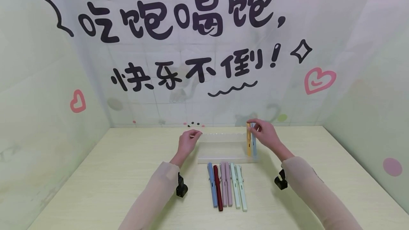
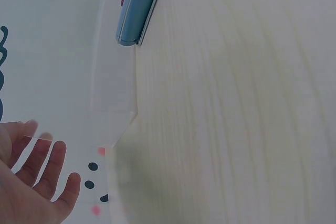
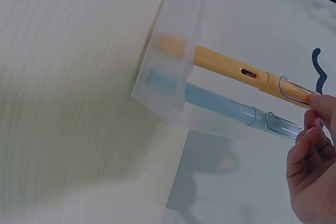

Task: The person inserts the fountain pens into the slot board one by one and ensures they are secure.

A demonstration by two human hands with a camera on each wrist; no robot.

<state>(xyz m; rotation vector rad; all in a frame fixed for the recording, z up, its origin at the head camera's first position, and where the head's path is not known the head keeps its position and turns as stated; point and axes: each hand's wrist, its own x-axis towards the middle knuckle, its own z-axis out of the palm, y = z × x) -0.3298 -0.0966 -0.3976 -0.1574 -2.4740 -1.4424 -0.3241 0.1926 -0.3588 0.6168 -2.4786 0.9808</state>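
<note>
A clear plastic pen stand (image 1: 217, 160) is at the back of the table. At its upper left corner my left hand (image 1: 188, 142) pinches the thin clear edge between thumb and fingers. My right hand (image 1: 266, 136) is at the stand's right end, its thumb and fingertips pinching the cap end of an orange pen (image 3: 226, 67). That pen stands with its lower end behind the stand's front lip. Beside it, farther right, a light blue pen (image 3: 220, 103) stands in the stand too, its cap close to my right fingers.
Several pens lie side by side in front of the stand: a blue pen (image 1: 212, 185), a dark red pen (image 1: 218, 189), purple pens (image 1: 224, 187) and pale green pens (image 1: 235, 187). A printed backdrop (image 1: 179, 113) rises behind the table's far edge.
</note>
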